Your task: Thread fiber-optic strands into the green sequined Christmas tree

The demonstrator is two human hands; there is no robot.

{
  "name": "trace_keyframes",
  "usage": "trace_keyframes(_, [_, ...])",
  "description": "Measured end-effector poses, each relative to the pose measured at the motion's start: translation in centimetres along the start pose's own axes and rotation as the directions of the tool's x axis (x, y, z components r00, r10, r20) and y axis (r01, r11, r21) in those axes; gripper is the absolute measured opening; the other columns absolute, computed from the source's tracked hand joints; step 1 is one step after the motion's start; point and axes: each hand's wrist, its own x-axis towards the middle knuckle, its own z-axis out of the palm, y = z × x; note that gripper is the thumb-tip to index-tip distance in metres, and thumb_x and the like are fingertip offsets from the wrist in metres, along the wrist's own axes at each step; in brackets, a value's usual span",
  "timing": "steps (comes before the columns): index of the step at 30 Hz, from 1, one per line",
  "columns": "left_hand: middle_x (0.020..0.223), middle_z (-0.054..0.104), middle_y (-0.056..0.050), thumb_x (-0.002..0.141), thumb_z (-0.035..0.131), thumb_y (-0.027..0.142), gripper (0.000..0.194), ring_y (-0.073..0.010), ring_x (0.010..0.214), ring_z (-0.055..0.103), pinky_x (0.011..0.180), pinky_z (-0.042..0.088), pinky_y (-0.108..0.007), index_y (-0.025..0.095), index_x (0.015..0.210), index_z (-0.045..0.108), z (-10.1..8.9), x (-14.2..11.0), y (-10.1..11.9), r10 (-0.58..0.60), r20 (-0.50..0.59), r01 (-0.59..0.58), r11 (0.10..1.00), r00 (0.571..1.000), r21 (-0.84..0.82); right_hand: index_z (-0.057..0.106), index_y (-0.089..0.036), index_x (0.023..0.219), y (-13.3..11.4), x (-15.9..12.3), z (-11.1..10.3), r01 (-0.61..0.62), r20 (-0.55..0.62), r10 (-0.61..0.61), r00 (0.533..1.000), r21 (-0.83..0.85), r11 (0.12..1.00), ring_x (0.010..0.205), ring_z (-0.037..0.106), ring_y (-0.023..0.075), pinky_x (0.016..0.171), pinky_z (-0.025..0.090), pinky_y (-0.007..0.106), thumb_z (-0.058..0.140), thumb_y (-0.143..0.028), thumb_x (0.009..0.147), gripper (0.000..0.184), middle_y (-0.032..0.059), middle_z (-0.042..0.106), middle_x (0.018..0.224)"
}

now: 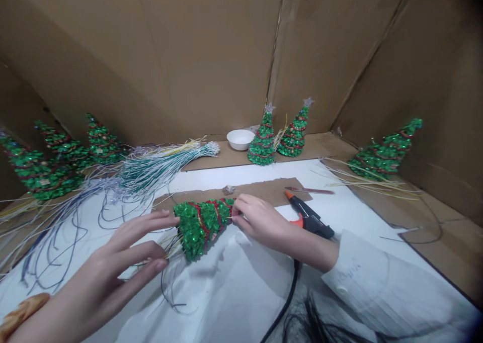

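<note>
Brown cardboard walls close the scene from 9 o'clock round to 3 o'clock, and a desk covered with white paper carries all the things. Three green sequin trees lean together at 10 o'clock, and a thick bundle of pale strands lies beside them at 11 o'clock, with dark wires spreading toward 9 o'clock. At 12 o'clock stand two star-topped trees and a white bowl. Another tree lies tilted at 2 o'clock on pale straws.

Near the middle, a brown cardboard sheet holds a small grey lump. A black and orange glue gun rests at 3 o'clock, just beside the right hand, and its black cord runs toward 6 o'clock.

The main green sequin tree, with red garland, is at the centre, tilted nearly on its side, tip toward 3 o'clock. The right hand comes from 4 o'clock in a white sleeve, and its grip is closed around the tip. The left hand comes from 7 o'clock with straight, spread fingers; this grip is released, just beside the tree's base, where thin strands stick out.
</note>
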Motion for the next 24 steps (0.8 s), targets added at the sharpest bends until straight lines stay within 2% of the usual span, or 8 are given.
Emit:
trace_keyframes(2, [0.134,0.042,0.002,0.081,0.046,0.019,0.019,-0.0186,0.124,0.037,0.101,0.033,-0.035,0.026,0.074,0.062,-0.2,0.2,-0.1,0.005,0.065,0.002,0.995,0.998,-0.099,0.054,-0.013,0.079,-0.2,0.1,0.1,-0.012,-0.001,0.012,1.000,-0.016,1.000,0.078,0.051,0.0159,0.067,0.037,0.027,0.048,-0.016,0.083,0.008,0.0066,0.057,0.083])
trace_keyframes(5, [0.126,0.053,0.000,0.080,0.045,0.016,0.027,-0.0196,0.118,0.046,0.101,0.033,-0.043,0.022,0.059,0.060,-0.2,0.7,-0.2,0.010,0.082,0.014,0.959,0.997,-0.285,0.053,-0.013,0.078,-0.3,0.2,0.0,-0.044,0.011,0.044,0.999,0.010,0.999,0.075,0.051,0.0159,0.066,0.038,0.027,0.048,-0.016,0.084,0.008,0.0068,0.057,0.082])
trace_keyframes(9, [0.092,0.070,0.001,0.080,0.039,0.007,0.029,-0.0172,0.102,0.058,0.099,0.035,-0.046,0.020,0.059,0.055,0.4,1.7,0.5,0.000,0.027,0.014,0.861,1.000,-0.509,0.052,-0.013,0.084,0.0,0.1,0.1,-0.040,0.032,0.036,0.999,0.106,0.994,0.079,0.052,0.0169,0.068,0.039,0.028,0.048,-0.014,0.081,0.005,0.0080,0.058,0.087])
trace_keyframes(12, [0.073,0.067,0.001,0.084,0.037,0.011,0.029,-0.0158,0.088,0.061,0.098,0.038,-0.044,0.020,0.061,0.052,1.1,2.2,1.1,-0.031,-0.059,-0.009,0.812,0.998,-0.583,0.053,-0.014,0.085,0.3,0.1,0.3,-0.053,0.029,0.048,0.998,0.175,0.983,0.079,0.054,0.0164,0.069,0.039,0.027,0.045,-0.009,0.080,0.011,0.0077,0.060,0.088])
trace_keyframes(14, [0.069,0.062,0.000,0.087,0.036,0.015,0.028,-0.0161,0.083,0.060,0.095,0.041,-0.042,0.019,0.064,0.050,1.6,2.5,1.5,-0.022,-0.148,-0.066,0.821,0.989,-0.567,0.053,-0.014,0.084,0.4,0.2,0.3,-0.086,0.017,0.084,0.996,0.182,0.980,0.076,0.055,0.0162,0.066,0.039,0.027,0.043,-0.009,0.081,0.012,0.0076,0.061,0.085])
trace_keyframes(17, [0.071,0.059,-0.002,0.086,0.039,0.016,0.017,-0.0171,0.082,0.057,0.086,0.045,-0.039,0.019,0.074,0.050,2.1,2.7,1.8,0.105,-0.233,-0.202,0.873,0.967,-0.445,0.054,-0.014,0.086,0.4,0.3,0.5,-0.121,-0.012,0.125,0.992,0.187,0.975,0.074,0.056,0.0161,0.063,0.038,0.026,0.044,-0.012,0.082,0.011,0.0074,0.062,0.083])
trace_keyframes(19, [0.075,0.059,-0.003,0.082,0.041,0.011,0.012,-0.0176,0.083,0.055,0.082,0.046,-0.036,0.019,0.083,0.050,2.5,2.6,1.9,0.192,-0.209,-0.255,0.905,0.959,-0.339,0.055,-0.014,0.086,0.4,0.3,0.5,-0.135,-0.033,0.144,0.989,0.190,0.972,0.074,0.056,0.0161,0.062,0.037,0.026,0.045,-0.014,0.083,0.010,0.0072,0.063,0.083])
trace_keyframes(24, [0.092,0.064,-0.005,0.077,0.040,-0.002,0.035,-0.0162,0.095,0.057,0.088,0.045,-0.033,0.020,0.102,0.050,4.0,1.6,1.2,0.294,-0.168,-0.319,0.935,0.941,-0.156,0.056,-0.015,0.083,0.5,0.3,0.5,-0.140,-0.063,0.155,0.986,0.189,0.972,0.072,0.057,0.0154,0.062,0.036,0.025,0.048,-0.017,0.082,0.009,0.0061,0.064,0.080])
